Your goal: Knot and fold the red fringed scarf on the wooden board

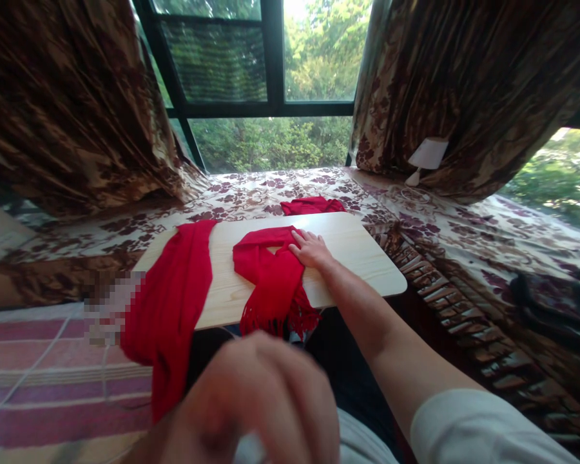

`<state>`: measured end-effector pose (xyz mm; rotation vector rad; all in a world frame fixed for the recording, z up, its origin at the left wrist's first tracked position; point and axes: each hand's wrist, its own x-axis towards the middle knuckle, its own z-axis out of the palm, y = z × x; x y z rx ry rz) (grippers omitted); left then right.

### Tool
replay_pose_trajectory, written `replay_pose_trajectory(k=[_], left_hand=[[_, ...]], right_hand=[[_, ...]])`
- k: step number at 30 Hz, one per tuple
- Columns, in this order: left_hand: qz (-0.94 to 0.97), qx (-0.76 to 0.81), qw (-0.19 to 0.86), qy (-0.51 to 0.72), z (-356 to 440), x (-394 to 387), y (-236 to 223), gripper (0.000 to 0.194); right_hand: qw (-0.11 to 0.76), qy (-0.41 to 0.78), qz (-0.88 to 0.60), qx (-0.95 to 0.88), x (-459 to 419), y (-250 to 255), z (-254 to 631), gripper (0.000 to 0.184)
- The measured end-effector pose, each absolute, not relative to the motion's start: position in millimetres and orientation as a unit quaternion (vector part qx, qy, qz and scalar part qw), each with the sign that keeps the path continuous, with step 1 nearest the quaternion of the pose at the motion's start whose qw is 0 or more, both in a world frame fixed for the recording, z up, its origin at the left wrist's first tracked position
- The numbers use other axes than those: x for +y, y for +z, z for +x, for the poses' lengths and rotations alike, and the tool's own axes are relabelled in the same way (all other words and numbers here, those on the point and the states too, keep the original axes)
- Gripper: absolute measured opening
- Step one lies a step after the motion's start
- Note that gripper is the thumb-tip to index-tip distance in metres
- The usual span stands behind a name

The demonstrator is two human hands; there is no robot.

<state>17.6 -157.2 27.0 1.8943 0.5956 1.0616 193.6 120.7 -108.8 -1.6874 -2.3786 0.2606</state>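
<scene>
A red scarf [275, 270] with fringed ends lies looped on a small pale wooden table [348, 248], its fringe hanging over the near edge. My right hand [312, 249] rests on the scarf's right side and on the tabletop, fingers stretched out flat. My left hand [270, 399] is raised close to the camera, blurred, its fingers curled; anything inside them is hidden. Another stretch of red scarf [183, 277] is draped over the table's left side and hangs down in front.
Folded red cloth [313, 205] lies behind the table on the flower-patterned window seat [251, 187]. A white lamp [429, 153] stands at the right by the curtain [410, 84]. Pink striped bedding [33, 367] is at the left, and a dark bag-like object [555, 306] at the far right.
</scene>
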Motion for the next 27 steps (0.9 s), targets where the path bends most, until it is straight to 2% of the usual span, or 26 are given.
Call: replay_pose_trajectory(k=[3, 5, 7, 10, 12, 20, 25, 27], left_hand=[[0.745, 0.391, 0.299, 0.450, 36.6, -100.7, 15.1, 0.046], [0.768, 0.480, 0.195, 0.377, 42.8, -57.8, -3.7, 0.052], [0.801, 0.517, 0.141, 0.268, 43.5, -23.0, -26.7, 0.059], [0.797, 0.572, 0.144, 0.129, 41.1, 4.4, -57.6, 0.068], [0.793, 0.585, 0.145, 0.089, 40.6, 8.7, -72.3, 0.069], [0.792, 0.596, 0.058, 0.118, 40.7, 0.6, -98.7, 0.068], [0.798, 0.588, 0.062, 0.115, 41.0, 4.2, -96.9, 0.066], [0.800, 0.584, 0.057, 0.120, 42.5, 8.8, -97.0, 0.066]], right_hand=[[0.099, 0.094, -0.572, -0.809, 121.3, -107.8, 193.9, 0.069], [0.089, 0.098, -0.576, -0.807, 123.8, -108.2, 193.9, 0.069], [0.085, 0.098, -0.581, -0.803, 128.0, -109.6, 193.7, 0.068], [0.091, 0.100, -0.589, -0.797, 135.0, -111.7, 194.1, 0.066], [0.095, 0.112, -0.591, -0.793, 138.5, -111.5, 195.2, 0.065], [0.171, 0.128, -0.595, -0.775, 137.7, -107.3, 203.4, 0.066], [0.253, 0.042, -0.576, -0.776, 120.5, -109.8, 207.2, 0.060], [0.259, 0.007, -0.541, -0.800, 111.0, -109.0, 206.4, 0.058]])
